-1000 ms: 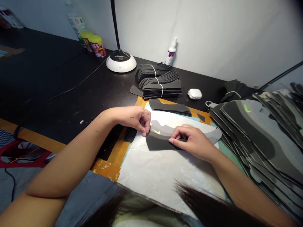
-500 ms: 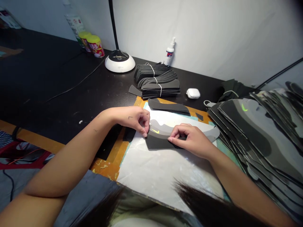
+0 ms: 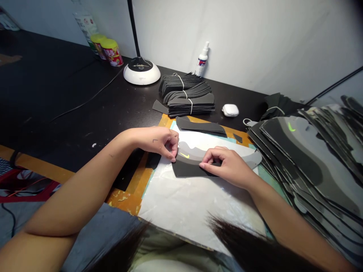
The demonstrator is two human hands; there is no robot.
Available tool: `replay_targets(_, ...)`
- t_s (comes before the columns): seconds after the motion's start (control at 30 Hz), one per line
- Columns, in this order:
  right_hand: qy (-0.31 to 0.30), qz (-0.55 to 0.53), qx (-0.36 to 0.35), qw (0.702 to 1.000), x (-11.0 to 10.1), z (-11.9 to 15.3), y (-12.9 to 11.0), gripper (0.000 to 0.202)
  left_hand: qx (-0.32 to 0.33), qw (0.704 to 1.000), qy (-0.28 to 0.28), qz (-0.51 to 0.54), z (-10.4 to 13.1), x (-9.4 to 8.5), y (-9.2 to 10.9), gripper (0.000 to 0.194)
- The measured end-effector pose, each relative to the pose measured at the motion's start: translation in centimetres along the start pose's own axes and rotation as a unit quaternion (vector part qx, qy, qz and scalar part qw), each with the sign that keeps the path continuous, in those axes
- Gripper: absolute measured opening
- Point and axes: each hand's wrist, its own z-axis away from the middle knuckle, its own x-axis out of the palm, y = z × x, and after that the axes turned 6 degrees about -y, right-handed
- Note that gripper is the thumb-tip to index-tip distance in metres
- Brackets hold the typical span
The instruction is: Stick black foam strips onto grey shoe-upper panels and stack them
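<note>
A flat shoe upper piece [image 3: 195, 154] in layered greys, with a small yellow-green swoosh, lies on a white sheet [image 3: 181, 200] in front of me. Along its near side runs a black panel [image 3: 185, 170]. With thumb and fingers pinched, my left hand [image 3: 160, 142] grips the left end, where grey and black meet. My right hand [image 3: 229, 166] is closed, its thumb and fingertips pressed together on the seam between black and grey at the middle. Its palm hides part of the black panel.
Black cut pieces [image 3: 201, 126] lie just beyond the sheet, with banded bundles [image 3: 190, 104] behind. A tall stack of shoe uppers [image 3: 306, 158] stands at right. Farther back are a white case [image 3: 230, 110], a spray bottle [image 3: 202, 60], a lamp base [image 3: 141, 73] and yellow-lidded cans [image 3: 112, 53].
The whole view has shifted slightly, so everything sits a little more left and higher. Both hands keep their pinched hold on the shoe upper piece, with hardly any movement.
</note>
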Motion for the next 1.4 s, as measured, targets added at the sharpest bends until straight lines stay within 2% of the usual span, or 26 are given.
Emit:
replay_targets(0.6, 0.000, -0.016, 0.005, 1.000, 0.05, -0.01, 0.11, 0.012, -0.033, 0.999, -0.016, 0.027, 0.22, -0.15, 0.55, 0.013)
replay_targets(1.4, -0.003, -0.005, -0.020, 1.000, -0.01, -0.07, 0.08, 0.012, -0.016, 1.000, -0.004, -0.018, -0.10, 0.04, 0.28, 0.012)
